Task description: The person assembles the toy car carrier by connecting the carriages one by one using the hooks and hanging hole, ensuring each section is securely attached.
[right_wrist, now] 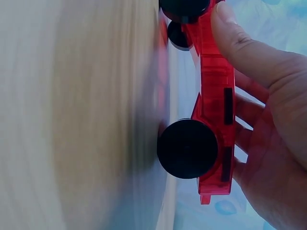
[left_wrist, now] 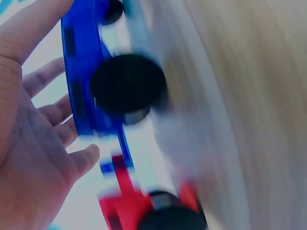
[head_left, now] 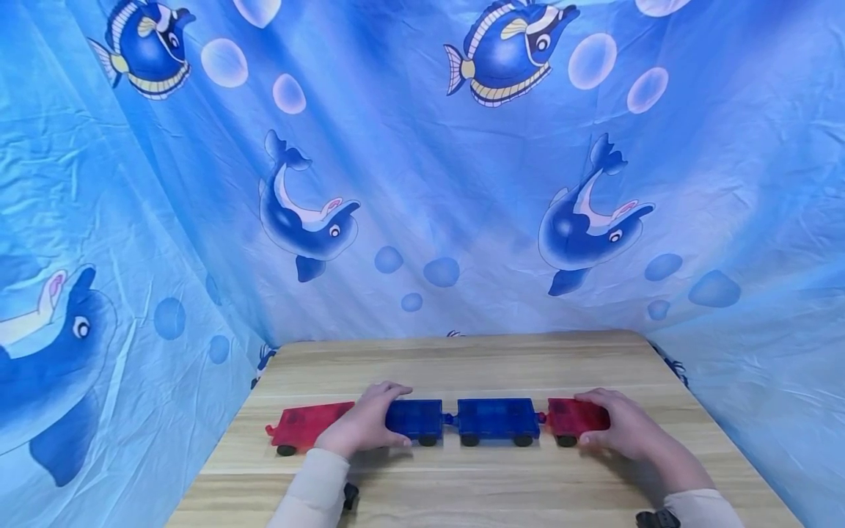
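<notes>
Two blue and two red translucent toy train cars stand in a row on black wheels. My left hand [head_left: 365, 423] grips the left blue car [head_left: 420, 416], thumb on the near side and fingers behind. In the left wrist view, the blue car's coupling bar [left_wrist: 126, 151] overlaps the hook of the left red car [left_wrist: 125, 208]. My right hand [head_left: 626, 425] holds the right red car [head_left: 574, 415] by its near and far sides, partly covering its right end. Between them, the right blue car [head_left: 498, 418] is linked on both sides by small couplings.
The row lies across a light wooden table [head_left: 462, 367]. Blue cloth [head_left: 422, 191] printed with dolphins, fish and bubbles hangs behind the table and along both sides.
</notes>
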Action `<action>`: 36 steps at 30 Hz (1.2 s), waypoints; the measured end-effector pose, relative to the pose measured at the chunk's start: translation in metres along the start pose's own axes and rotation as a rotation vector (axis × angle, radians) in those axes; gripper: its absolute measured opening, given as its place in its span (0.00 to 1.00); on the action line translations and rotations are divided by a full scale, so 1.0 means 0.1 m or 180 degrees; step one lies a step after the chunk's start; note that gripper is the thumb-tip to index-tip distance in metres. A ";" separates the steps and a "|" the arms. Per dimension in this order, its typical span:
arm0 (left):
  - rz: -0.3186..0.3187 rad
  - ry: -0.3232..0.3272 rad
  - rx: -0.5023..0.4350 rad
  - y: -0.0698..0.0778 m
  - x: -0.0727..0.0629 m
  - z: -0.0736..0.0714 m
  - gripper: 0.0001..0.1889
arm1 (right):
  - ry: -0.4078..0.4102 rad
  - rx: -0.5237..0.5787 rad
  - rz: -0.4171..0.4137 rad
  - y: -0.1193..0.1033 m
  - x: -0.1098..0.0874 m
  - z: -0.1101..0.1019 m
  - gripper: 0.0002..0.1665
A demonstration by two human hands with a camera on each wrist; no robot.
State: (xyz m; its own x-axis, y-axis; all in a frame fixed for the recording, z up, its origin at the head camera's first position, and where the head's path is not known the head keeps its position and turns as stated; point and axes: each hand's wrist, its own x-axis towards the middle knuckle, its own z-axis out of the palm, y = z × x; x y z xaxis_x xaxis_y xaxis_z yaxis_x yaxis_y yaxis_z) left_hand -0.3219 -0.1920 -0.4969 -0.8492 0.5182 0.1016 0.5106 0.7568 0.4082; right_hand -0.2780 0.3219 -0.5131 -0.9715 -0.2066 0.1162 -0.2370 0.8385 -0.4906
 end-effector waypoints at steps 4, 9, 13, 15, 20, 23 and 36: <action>-0.0079 0.0028 -0.0131 -0.19 -0.13 -0.07 0.51 | -0.0010 0.0051 0.0026 0.04 -0.03 -0.03 0.53; -0.0215 0.0175 -0.0281 -0.40 -0.31 -0.15 0.51 | -0.0022 0.0073 0.0104 0.10 -0.06 -0.05 0.53; -0.0470 0.0297 -0.0276 -0.52 -0.42 -0.19 0.49 | -0.0025 0.0073 0.0161 0.16 -0.08 -0.08 0.53; -0.0587 0.0299 -0.0324 -0.56 -0.46 -0.22 0.48 | -0.0041 0.0087 0.0190 0.19 -0.09 -0.09 0.54; -0.0644 0.0269 -0.0465 -0.61 -0.50 -0.26 0.45 | -0.0044 0.0128 0.0246 0.23 -0.11 -0.12 0.55; -0.0672 0.0263 -0.0541 -0.62 -0.52 -0.27 0.45 | -0.0053 0.0142 0.0222 0.24 -0.12 -0.12 0.56; -0.0683 0.0263 -0.0600 -0.61 -0.54 -0.25 0.46 | -0.0135 0.0220 0.0303 0.25 -0.13 -0.14 0.57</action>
State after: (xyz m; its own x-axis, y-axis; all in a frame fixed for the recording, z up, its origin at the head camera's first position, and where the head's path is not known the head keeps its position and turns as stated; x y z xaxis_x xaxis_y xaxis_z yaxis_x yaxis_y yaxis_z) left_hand -0.3099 -0.2760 -0.5045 -0.9471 0.3143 0.0651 0.2908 0.7542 0.5888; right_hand -0.2710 0.3521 -0.5150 -0.9882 -0.1500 0.0304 -0.1414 0.8189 -0.5562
